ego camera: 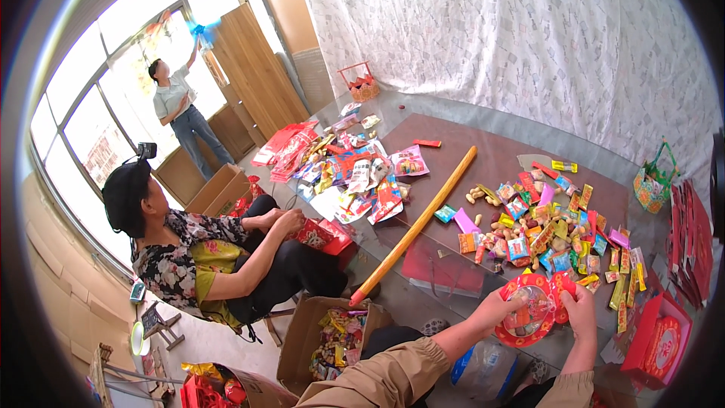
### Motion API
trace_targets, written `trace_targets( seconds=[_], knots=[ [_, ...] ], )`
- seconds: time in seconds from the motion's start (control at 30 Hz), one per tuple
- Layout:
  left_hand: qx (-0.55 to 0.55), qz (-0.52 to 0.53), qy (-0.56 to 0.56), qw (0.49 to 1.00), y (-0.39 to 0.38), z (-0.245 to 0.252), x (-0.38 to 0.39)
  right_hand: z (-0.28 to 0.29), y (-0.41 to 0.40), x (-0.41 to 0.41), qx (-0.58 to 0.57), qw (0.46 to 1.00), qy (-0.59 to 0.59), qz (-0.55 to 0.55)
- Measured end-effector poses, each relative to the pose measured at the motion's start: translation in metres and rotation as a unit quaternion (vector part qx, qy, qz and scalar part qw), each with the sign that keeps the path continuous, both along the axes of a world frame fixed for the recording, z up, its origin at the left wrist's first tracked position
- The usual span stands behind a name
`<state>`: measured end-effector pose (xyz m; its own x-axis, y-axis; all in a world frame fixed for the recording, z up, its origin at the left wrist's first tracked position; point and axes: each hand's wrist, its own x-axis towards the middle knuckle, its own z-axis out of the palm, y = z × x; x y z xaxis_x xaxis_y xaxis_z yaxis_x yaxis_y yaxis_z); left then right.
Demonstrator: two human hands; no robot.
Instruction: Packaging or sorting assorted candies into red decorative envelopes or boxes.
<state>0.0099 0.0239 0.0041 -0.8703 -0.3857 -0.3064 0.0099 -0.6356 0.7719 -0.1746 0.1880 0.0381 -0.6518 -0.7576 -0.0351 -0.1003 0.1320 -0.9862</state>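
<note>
Between both hands, above the table's near edge, is a red round-fronted candy packet (pixel 525 310) with a clear window and sweets behind it. My left hand (pixel 501 309) grips its left side, the thumb over the window. My right hand (pixel 579 309) pinches its red right end. Just beyond lies a loose heap of wrapped sweets and peanuts in shells (pixel 535 232). A red open box (pixel 660 345) with similar round-fronted packets stands to the right of my right hand. A yellow stick with red ends (pixel 416 232) lies across the table, left of the heap.
A seated co-worker (pixel 226 255) at the left handles a red bag; another person (pixel 181 113) stands by the windows. Snack packets (pixel 362 170) cover the table's left part. A cardboard box of sweets (pixel 300 345) sits below. Red gift bags (pixel 688 243) and a small green basket (pixel 655 184) stand right.
</note>
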Motion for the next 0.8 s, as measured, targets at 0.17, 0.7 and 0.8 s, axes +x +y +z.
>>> trace_targets(
  seconds=[0.17, 0.7, 0.8],
  knots=[
    [0.008, -0.001, 0.0, 1.0, 0.0, 0.001, 0.0, -0.001, 0.0, 0.0, -0.003, 1.0, -0.005, 0.003],
    [0.026, 0.003, -0.004, 1.0, -0.001, 0.009, 0.002, 0.002, -0.005, 0.002, -0.012, 1.0, -0.003, -0.004],
    [0.01, 0.006, -0.005, 1.0, -0.001, 0.002, 0.0, 0.0, -0.006, 0.002, -0.009, 1.0, 0.002, -0.002]
  ],
)
